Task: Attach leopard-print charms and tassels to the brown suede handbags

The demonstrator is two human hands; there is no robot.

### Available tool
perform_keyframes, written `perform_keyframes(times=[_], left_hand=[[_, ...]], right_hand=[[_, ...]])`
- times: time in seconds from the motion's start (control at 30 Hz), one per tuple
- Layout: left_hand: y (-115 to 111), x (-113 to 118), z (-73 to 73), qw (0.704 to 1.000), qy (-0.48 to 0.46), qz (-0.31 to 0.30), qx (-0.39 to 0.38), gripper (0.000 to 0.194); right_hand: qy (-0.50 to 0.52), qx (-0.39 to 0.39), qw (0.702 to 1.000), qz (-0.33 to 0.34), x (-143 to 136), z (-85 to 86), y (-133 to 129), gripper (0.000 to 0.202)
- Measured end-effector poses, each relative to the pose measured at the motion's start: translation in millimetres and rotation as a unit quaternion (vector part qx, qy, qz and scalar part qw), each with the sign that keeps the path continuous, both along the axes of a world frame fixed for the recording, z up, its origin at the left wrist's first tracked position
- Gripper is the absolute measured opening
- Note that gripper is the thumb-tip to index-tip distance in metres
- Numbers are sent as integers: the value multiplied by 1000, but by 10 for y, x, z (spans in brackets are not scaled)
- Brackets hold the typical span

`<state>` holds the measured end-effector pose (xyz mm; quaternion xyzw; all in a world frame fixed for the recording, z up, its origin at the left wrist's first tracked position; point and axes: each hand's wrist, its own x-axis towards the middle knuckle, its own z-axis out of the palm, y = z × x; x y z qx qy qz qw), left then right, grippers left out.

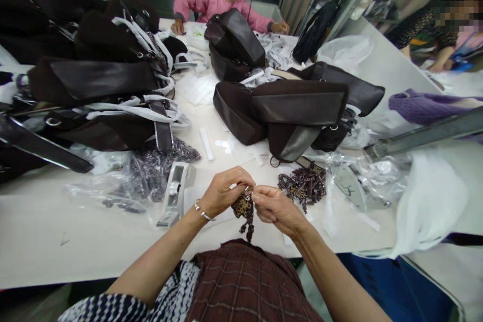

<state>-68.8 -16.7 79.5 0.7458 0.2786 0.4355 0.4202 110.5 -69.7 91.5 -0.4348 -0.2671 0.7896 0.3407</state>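
Note:
Close to my body, over the table's front part, my left hand (226, 190) and my right hand (277, 207) meet fingertip to fingertip. Both pinch the small metal ring at the top of a leopard-print charm (243, 208). Dark tassel-like ends of the charm hang below my fingers. Whether the ring is open or closed is too small to tell. Right of my right hand lies a pile of similar leopard-print charms (304, 184). A grey tape dispenser (176, 192) stands left of my left hand.
Dark brown handbags (298, 103) are heaped ahead, and more bags (94, 80) are stacked at left. A clear plastic bag (147, 173) of dark pieces lies before them. White plastic (430, 201) drapes at right, near a metal bar (426, 136). A person in pink (204, 2) sits opposite; another is far right.

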Motion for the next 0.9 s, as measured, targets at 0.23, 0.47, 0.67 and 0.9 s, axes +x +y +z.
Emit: perform_keyframes(times=[0.23,0.47,0.67,0.9], left_hand=[[-86,3,-99,975,-42,33,-216,14],[-99,-53,-70,950,6,8,-313,29],[-55,103,-31,939,54,3,-339,28],[-10,341,50,920,76,-31,-384,30]], right_hand=[[-37,1,996,-86,-14,-36,-12,25],[-96,7,986,-136,-2,-74,-6,29],[-93,20,984,-149,45,-168,-11,29],[-98,86,973,-189,179,-277,-23,25]])
